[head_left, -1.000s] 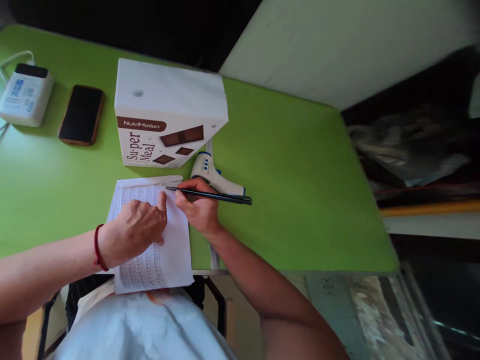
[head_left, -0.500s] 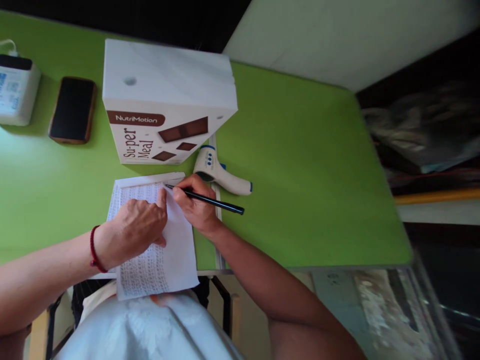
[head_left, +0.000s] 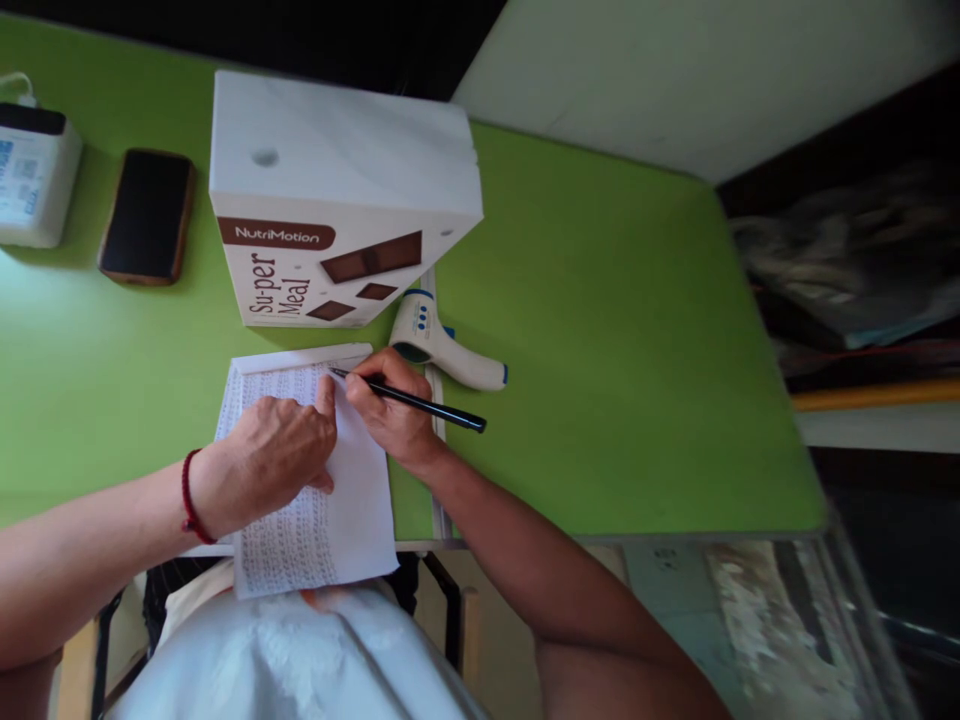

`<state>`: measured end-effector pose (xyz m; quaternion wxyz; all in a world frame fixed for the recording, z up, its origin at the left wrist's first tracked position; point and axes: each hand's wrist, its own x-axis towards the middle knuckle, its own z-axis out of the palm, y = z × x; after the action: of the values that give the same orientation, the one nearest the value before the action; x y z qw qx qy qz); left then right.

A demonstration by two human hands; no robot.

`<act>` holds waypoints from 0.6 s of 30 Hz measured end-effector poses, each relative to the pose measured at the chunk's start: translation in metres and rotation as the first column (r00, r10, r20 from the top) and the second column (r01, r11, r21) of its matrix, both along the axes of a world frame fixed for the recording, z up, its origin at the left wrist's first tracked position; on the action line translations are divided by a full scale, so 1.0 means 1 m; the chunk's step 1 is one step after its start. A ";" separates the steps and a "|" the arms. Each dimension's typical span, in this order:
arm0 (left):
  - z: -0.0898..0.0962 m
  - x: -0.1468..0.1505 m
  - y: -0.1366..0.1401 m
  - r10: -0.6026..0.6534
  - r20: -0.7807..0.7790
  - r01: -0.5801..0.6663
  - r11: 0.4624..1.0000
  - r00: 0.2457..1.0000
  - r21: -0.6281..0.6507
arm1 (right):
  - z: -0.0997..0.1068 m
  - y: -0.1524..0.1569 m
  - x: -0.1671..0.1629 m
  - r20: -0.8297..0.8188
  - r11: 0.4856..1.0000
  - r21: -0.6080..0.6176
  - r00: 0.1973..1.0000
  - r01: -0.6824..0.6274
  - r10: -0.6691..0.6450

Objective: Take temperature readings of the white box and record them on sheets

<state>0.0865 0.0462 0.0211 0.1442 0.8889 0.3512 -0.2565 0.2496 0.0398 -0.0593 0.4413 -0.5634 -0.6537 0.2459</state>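
Paper (head_left: 360, 515) sits on the counter (head_left: 615, 350) just on my side of the box (head_left: 349, 190), its near end hanging past the counter edge toward me; likely set that close so both arms reach it without stretching. Left hand (head_left: 281, 450) lies palm down on the paper, pinching nothing I can see: index pointing at the far end toward the box, thumb out to the side, other fingers folded under, tips hidden. Probably there to pin the sheet and mark the spot. Right hand (head_left: 397, 410) pinches the pen (head_left: 424, 402) low, near the tip, I'd guess for fine control; barrel slants back right, tip right by my left index. Can't tell if the tip touches paper. Forearms come in from both sides and meet in front of the box, right wrist angled inward, left one roughly level. Thermometer (head_left: 457, 355) lies at the box's near right corner, just beyond my right knuckles. Phone (head_left: 148, 215) is left of the box, charger (head_left: 37, 180) farther left; both look parked clear of my arms.
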 end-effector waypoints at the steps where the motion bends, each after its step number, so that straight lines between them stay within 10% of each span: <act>1: 0.000 0.000 0.000 0.001 0.001 -0.001 1.000 1.000 0.000 | 0.000 0.000 0.000 0.005 1.000 -0.007 1.000 -0.004 0.004; 18: 0.000 0.001 0.000 0.022 -0.009 -0.022 1.000 1.000 0.000 | -0.003 0.004 0.001 0.003 0.981 0.194 1.000 0.030 -0.031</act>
<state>0.0878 0.0457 0.0215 0.1455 0.8839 0.3615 -0.2588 0.2502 0.0437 -0.0625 0.4960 -0.5285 -0.6670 0.1726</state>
